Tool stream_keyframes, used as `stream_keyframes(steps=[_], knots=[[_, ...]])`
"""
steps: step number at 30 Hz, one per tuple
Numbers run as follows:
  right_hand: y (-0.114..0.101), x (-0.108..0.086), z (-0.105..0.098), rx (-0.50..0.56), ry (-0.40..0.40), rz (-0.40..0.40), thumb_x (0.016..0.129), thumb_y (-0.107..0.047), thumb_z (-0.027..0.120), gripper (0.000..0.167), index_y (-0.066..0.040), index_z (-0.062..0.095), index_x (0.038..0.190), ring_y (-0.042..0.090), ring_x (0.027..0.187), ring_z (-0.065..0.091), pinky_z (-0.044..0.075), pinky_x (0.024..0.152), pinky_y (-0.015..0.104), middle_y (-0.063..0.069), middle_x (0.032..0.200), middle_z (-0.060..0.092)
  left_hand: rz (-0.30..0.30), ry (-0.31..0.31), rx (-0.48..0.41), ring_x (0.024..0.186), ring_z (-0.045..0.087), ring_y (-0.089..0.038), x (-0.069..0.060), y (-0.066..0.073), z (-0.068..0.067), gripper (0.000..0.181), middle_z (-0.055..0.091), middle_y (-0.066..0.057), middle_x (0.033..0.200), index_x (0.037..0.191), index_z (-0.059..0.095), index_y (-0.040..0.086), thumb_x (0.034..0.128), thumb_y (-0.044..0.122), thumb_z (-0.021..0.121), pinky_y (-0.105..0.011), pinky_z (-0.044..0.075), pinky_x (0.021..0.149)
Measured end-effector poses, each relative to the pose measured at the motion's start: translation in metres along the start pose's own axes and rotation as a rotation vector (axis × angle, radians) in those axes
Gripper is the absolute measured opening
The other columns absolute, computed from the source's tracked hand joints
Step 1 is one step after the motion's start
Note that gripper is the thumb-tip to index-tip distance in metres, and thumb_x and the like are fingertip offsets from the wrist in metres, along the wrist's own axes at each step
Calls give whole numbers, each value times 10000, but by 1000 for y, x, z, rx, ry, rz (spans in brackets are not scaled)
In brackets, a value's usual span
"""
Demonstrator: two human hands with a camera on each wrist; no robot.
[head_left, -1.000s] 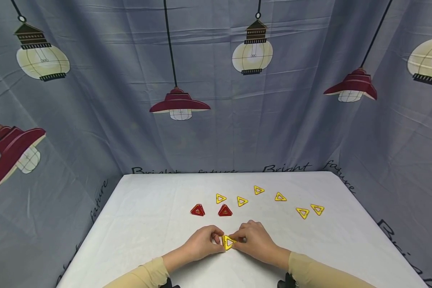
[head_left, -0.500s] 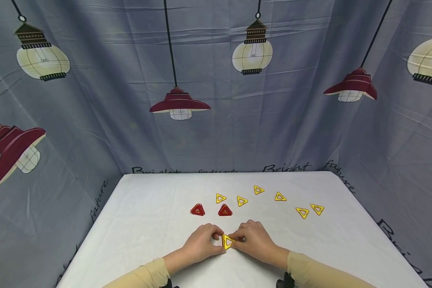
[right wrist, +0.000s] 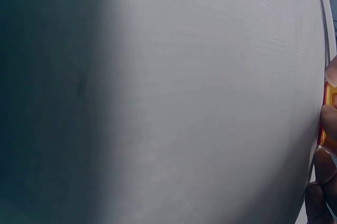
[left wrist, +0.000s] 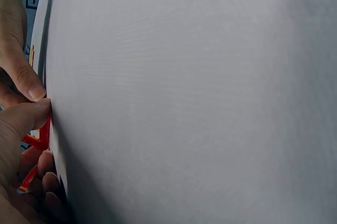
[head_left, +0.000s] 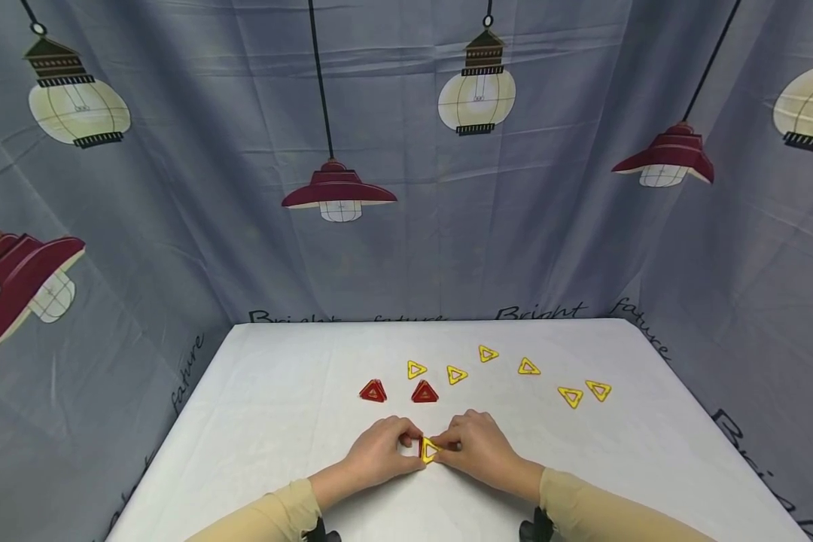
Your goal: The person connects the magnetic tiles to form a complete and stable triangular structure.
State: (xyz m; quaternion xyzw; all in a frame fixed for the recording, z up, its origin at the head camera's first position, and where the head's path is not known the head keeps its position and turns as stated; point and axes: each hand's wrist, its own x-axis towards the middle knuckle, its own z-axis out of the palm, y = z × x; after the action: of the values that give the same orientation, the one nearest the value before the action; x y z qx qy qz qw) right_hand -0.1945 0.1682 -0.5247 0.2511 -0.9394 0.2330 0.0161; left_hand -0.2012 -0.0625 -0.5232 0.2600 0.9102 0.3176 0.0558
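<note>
Near the front middle of the table, a yellow triangular frame piece (head_left: 424, 452) is held between both hands, with a dark red edge along its left side. My left hand (head_left: 379, 450) pinches a red triangular piece (left wrist: 45, 139) at that left side with thumb and fingers. From the right, my right hand (head_left: 479, 446) pinches the yellow piece's corner. In the right wrist view the yellow piece (right wrist: 329, 95) lies against a red edge between the fingertips. The fingers hide much of both pieces, and whether they are joined I cannot tell.
Two red triangular pieces (head_left: 373, 391) lie just beyond the hands. Several yellow triangular frames (head_left: 528, 371) are scattered behind them and to the right on the white table (head_left: 278, 406). A grey-blue curtain (head_left: 406, 263) printed with lamps hangs around the table.
Both hands keep their grip with only slight finger shifts. The dark red edge at the yellow piece's left now shows more clearly. The head view has tipped down slightly.
</note>
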Motion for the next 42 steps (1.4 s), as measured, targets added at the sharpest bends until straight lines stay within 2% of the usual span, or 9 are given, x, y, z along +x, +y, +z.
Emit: stream_keyframes(steps=[9,15,17,21,24,27,34,38,42], knots=[[0,1,-2,9,-25,14,823,-369,857,266,-284,832,1075,19,718,419,335,682,295,-272,774,561,11,-7,-22,750,478,-21,1,-3,-1,353,564,119,847,1068,726,196,792,346,886,-228,402,662],[8,6,-8,53,-76,25,902,-365,784,193,-291,826,1076,8,758,473,374,717,304,-272,819,591,3,-21,-27,753,480,-26,2,-4,-2,357,571,118,854,1085,724,207,801,355,882,-230,403,671],[13,8,-11,59,-51,46,920,-332,769,163,-284,825,1066,7,789,495,405,734,302,-259,851,597,2,-23,-30,755,483,-26,3,-5,-3,352,571,119,854,1085,723,211,805,356,880,-232,405,676],[28,16,-16,5,62,114,919,-296,774,163,-264,815,1074,52,877,525,460,779,323,-200,926,608,7,-24,-28,753,486,-22,3,-5,-2,354,569,129,847,1085,726,208,802,355,881,-230,410,681],[43,22,-18,-75,129,137,914,-287,781,232,-220,795,1136,144,981,560,482,857,397,-105,1028,638,9,-24,-26,752,488,-18,3,-5,-2,359,569,138,844,1082,728,208,796,358,882,-224,411,686],[56,26,-21,-146,142,139,922,-308,771,345,-165,748,1236,258,1120,573,469,951,493,12,1186,651,5,-25,-31,749,489,-20,2,-6,-1,363,571,138,845,1084,728,209,792,359,882,-226,410,683],[69,33,-24,-184,28,147,958,-442,704,630,-132,554,1485,370,1398,437,355,1103,594,131,1518,495,-8,-23,-30,757,486,-15,1,-6,-1,355,566,143,850,1079,725,238,791,372,884,-225,408,688],[71,33,-22,-198,-44,153,977,-510,646,684,-162,483,1542,377,1459,354,302,1137,603,120,1596,400,-11,-30,-31,751,480,-13,1,-5,-1,352,562,145,849,1080,723,241,795,373,883,-225,404,681],[71,35,-22,-224,-83,153,986,-540,615,684,-171,479,1545,370,1471,334,293,1145,594,98,1604,394,-17,-35,-30,746,475,-15,0,-5,-2,348,556,146,846,1078,720,243,797,370,882,-226,401,672]])
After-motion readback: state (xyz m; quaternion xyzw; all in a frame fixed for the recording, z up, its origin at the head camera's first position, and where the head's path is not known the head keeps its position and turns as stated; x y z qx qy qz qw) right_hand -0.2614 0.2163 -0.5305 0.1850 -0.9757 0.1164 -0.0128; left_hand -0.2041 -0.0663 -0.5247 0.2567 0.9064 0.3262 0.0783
